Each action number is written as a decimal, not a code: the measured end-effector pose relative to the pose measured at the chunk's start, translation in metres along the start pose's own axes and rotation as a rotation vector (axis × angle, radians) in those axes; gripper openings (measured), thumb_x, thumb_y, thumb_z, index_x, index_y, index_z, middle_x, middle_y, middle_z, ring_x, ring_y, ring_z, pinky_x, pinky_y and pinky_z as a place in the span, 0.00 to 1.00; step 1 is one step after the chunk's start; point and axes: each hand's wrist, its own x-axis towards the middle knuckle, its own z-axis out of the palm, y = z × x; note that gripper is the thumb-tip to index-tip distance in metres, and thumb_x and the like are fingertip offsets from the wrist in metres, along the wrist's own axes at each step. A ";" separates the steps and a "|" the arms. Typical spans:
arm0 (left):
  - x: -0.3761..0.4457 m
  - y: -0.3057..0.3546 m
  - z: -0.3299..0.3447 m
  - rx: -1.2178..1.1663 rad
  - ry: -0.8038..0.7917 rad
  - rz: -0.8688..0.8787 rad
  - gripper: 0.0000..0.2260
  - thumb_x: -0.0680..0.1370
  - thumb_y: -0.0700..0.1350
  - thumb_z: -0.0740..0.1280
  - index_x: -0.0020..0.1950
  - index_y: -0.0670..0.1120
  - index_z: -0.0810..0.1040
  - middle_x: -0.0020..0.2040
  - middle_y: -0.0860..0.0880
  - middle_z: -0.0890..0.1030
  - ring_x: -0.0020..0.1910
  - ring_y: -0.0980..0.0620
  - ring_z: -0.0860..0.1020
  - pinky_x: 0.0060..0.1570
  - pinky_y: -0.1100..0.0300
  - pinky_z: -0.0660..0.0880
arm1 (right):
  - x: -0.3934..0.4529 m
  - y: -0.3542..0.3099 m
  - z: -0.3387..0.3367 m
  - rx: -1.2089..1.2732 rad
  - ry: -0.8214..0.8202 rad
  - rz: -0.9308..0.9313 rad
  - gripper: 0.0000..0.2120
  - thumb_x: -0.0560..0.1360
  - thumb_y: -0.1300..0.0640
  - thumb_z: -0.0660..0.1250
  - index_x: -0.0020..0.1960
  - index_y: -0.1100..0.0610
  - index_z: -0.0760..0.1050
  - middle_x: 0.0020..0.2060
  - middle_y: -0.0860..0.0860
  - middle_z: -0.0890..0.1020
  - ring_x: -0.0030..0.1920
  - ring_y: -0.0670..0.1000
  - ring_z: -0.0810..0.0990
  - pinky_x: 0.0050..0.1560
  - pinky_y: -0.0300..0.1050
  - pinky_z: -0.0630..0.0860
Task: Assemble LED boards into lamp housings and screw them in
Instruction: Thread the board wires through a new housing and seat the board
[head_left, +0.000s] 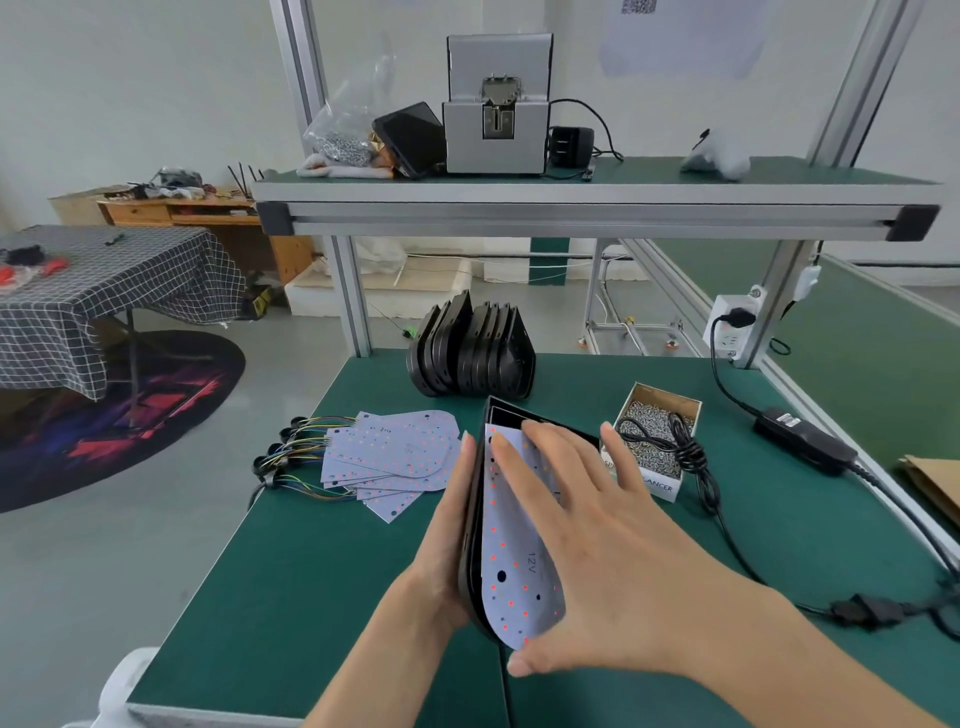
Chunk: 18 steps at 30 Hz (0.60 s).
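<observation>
A black lamp housing (475, 519) stands tilted on the green table, and my left hand (441, 540) holds its left side with the fingers lying straight along the wall. A white LED board (514, 566) marked 12V lies inside it. My right hand (597, 530) presses flat on that board with the fingers spread. To the left lies a fan of several more LED boards (395, 452) with coloured wires (296, 452). Behind them stands a row of black housings (472, 348). A box of screws (655, 441) sits to the right.
A black power cable (706, 493) runs over the screw box to an adapter (802, 439) and a wall socket (732, 325). The upper shelf (571, 205) carries a grey screw feeder (496, 124) and a bag of screws (340, 140). The table's left edge (234, 540) is near.
</observation>
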 end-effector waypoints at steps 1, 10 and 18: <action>0.001 -0.001 -0.001 -0.008 0.008 -0.009 0.34 0.76 0.73 0.64 0.70 0.49 0.81 0.70 0.43 0.80 0.69 0.46 0.78 0.62 0.52 0.78 | 0.000 0.000 0.000 -0.006 -0.003 0.007 0.74 0.54 0.18 0.65 0.82 0.50 0.29 0.79 0.55 0.48 0.81 0.55 0.43 0.77 0.62 0.30; 0.003 -0.005 -0.004 -0.041 0.013 -0.014 0.36 0.75 0.74 0.63 0.67 0.47 0.83 0.66 0.42 0.82 0.65 0.45 0.81 0.59 0.51 0.80 | -0.001 0.002 -0.004 -0.004 -0.045 0.015 0.73 0.54 0.16 0.63 0.82 0.50 0.29 0.78 0.53 0.47 0.80 0.55 0.40 0.78 0.62 0.30; 0.004 -0.006 -0.001 -0.052 -0.021 0.027 0.36 0.76 0.73 0.63 0.70 0.47 0.81 0.68 0.42 0.81 0.67 0.44 0.80 0.61 0.51 0.79 | -0.001 0.001 0.001 -0.003 -0.006 0.050 0.74 0.52 0.15 0.62 0.83 0.50 0.34 0.79 0.55 0.49 0.81 0.56 0.44 0.78 0.62 0.33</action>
